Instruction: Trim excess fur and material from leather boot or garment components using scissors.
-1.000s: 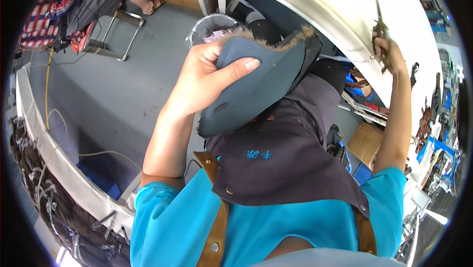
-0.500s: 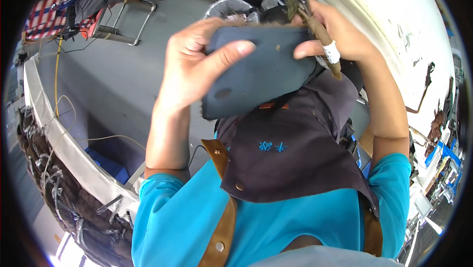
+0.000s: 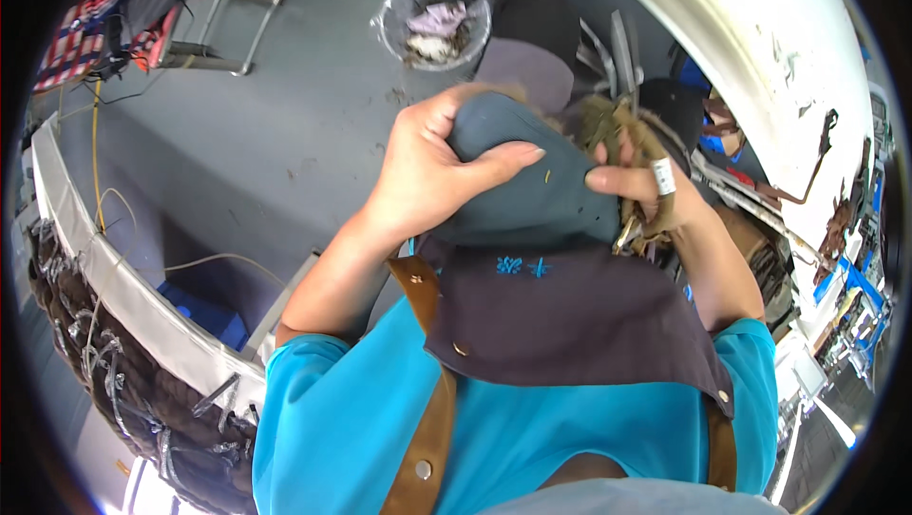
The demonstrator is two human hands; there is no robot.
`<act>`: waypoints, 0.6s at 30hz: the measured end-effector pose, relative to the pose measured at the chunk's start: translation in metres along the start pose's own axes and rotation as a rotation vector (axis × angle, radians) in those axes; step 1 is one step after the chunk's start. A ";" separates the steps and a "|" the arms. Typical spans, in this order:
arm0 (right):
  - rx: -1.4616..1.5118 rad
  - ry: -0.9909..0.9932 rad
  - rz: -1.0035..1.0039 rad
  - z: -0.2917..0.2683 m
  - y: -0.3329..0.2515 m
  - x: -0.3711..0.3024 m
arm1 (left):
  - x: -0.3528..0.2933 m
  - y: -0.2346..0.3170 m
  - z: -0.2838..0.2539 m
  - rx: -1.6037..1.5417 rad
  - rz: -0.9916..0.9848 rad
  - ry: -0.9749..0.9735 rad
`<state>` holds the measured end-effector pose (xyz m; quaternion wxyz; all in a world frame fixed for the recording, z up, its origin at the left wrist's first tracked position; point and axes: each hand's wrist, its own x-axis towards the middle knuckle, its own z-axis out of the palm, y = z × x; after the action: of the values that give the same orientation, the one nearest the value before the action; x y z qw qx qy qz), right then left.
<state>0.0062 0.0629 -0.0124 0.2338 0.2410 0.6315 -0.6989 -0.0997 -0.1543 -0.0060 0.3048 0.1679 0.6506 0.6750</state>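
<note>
A dark blue-grey piece of fur hide (image 3: 518,187), smooth side up with tan fur along its far edge, is bent between my two hands above my lap. My left hand (image 3: 432,168) is closed on its left end, thumb pressed on the smooth face. At the right edge my right hand (image 3: 665,197) pinches the hide with its thumb. Scissors (image 3: 662,177) with cloth-wrapped handles and a white band hang on that same hand, their blades pointing away from me. Most of the right fingers are hidden behind the hide and the handles.
A dark apron (image 3: 570,325) covers my lap. Beyond my hands stands a bin (image 3: 432,21) lined with clear plastic, holding scraps. A metal-framed stool (image 3: 218,26) is at the far left. A white curved surface (image 3: 760,68) runs along the right, brown fur (image 3: 104,363) along the left.
Both hands have come nearer to me with the hide, which is now bent rather than flat. The scissors have turned in my right hand. The bin now shows fully.
</note>
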 end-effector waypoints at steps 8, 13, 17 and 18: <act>0.148 0.075 0.003 0.007 -0.013 -0.004 | -0.008 -0.014 -0.004 -0.351 -0.242 -0.002; 0.090 0.032 -0.078 0.005 -0.013 -0.003 | -0.015 -0.016 -0.001 -0.459 -0.228 0.018; 0.104 -0.003 -0.213 0.005 -0.022 -0.006 | -0.019 -0.008 0.001 -0.423 -0.262 0.016; 0.040 -0.016 -0.269 0.001 -0.025 -0.007 | -0.019 -0.008 -0.001 -0.409 -0.249 -0.013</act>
<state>-0.0043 0.0645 0.0115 0.1380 0.1531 0.6421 -0.7384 -0.0842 -0.1671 -0.0102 0.4175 0.0256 0.5142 0.7487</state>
